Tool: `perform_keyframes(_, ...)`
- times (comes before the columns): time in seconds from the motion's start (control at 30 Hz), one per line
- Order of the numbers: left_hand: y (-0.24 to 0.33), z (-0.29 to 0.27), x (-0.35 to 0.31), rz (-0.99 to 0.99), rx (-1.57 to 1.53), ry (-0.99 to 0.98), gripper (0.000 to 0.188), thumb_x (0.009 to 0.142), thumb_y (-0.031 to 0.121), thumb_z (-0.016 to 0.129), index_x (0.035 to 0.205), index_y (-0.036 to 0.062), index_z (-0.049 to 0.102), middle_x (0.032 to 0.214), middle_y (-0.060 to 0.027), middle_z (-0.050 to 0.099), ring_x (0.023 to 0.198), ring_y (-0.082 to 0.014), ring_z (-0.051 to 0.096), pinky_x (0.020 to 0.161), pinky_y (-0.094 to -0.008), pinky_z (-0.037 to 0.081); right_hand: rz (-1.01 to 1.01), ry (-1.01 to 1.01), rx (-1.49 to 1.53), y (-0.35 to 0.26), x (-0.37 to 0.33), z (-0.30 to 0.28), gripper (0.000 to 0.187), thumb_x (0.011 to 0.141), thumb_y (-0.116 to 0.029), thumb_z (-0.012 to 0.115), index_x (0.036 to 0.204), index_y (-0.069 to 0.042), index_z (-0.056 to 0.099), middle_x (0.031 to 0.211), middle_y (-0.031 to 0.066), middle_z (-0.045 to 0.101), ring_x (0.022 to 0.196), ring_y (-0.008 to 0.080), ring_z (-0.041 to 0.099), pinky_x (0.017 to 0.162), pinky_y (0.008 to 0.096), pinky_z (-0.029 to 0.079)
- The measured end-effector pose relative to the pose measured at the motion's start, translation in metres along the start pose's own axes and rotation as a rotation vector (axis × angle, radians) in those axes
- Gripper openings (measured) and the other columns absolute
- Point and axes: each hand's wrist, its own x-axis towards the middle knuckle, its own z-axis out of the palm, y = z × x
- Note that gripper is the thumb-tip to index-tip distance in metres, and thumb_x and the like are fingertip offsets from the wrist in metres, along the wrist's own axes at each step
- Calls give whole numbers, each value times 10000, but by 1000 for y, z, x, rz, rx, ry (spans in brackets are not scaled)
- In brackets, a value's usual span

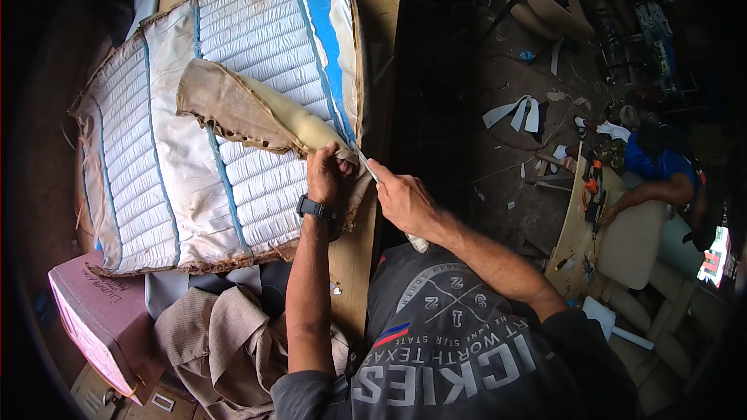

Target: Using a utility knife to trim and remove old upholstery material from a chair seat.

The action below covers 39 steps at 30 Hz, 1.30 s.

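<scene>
A large upholstery cover [268, 47] lies with its white pleated underside up, crossed by blue seam strips and edged in frayed brown. A tan and cream flap [241, 105] of it is folded back over the pleats. My left hand [325, 175] is closed on the rolled end of this flap at the cover's right edge. My right hand [406, 202] grips what looks like a knife [364, 162], its thin metal blade reaching the cover's edge beside my left fingers. The pale end below my right palm appears to be its handle; the blade tip is hard to make out.
The wooden table [354, 264] ends just right of the cover. A pink block [105, 319] and crumpled beige fabric [226, 342] sit at the near left. Right, a co-worker [661, 171] leans over a bench [572, 225] with tools. White scraps [513, 114] litter the floor.
</scene>
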Motion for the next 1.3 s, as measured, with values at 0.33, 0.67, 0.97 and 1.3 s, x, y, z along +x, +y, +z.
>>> perform_keyframes(0.33, -1, -4, 2, 1, -44, -34, 276, 969, 256, 539, 768, 68, 506, 620, -23, 467, 532, -144, 446, 543, -300, 373, -11, 59, 20, -1, 4, 3, 436, 956, -4, 548, 1383, 69, 497, 794, 242, 659, 699, 379, 682, 626, 450, 539)
perform_keyframes(0.67, 5, 0, -1, 8, 54, -86, 291, 988, 281, 530, 777, 87, 478, 658, -17, 445, 586, -152, 451, 564, -307, 365, -1, 51, -83, -3, -1, 10, 479, 933, 5, 566, 1401, 62, 486, 867, 241, 686, 742, 393, 692, 661, 462, 565)
perform_keyframes(0.97, 5, 2, 0, 21, 102, -82, 292, 994, 275, 523, 780, 77, 503, 650, -24, 468, 572, -152, 456, 555, -302, 372, 35, 10, -145, 1, 16, 16, 500, 919, 2, 561, 1408, 64, 479, 867, 247, 685, 763, 397, 698, 673, 476, 565)
perform_keyframes(1.3, 31, 45, 27, 559, 1422, -300, 223, 1001, 218, 551, 1071, 46, 674, 710, -249, 583, 601, -393, 580, 573, -463, 456, -33, 172, -43, 44, 11, -15, 455, 934, 16, 542, 1387, -25, 548, 831, 240, 687, 741, 409, 687, 655, 455, 556)
